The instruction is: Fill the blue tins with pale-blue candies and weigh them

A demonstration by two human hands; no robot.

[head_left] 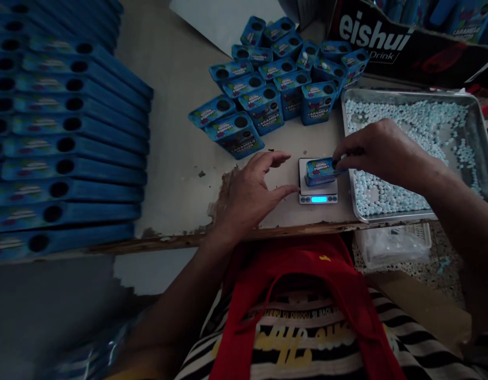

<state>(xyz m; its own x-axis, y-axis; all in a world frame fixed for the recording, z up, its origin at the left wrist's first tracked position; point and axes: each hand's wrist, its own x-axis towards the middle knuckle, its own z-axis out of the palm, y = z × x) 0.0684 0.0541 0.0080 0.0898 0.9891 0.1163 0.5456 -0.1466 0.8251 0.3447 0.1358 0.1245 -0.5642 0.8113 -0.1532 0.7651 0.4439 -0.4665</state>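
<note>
Small blue box (321,171) sat on little scale (318,199) on worktop (170,184), top facing up. Long way of box top ran left to right, hole end pointing right. Right hand (346,157) pinched pale candy (344,157) at hole. Left hand (255,184) open, empty, thumb close to scale. Candy tray (390,217) lay right of scale.

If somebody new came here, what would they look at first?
Probably the blue boxes piled high on the left. Next, the shiny tray of pale candies on the right. Then the scale near the middle, with its glowing blue screen and a little box on top.
</note>
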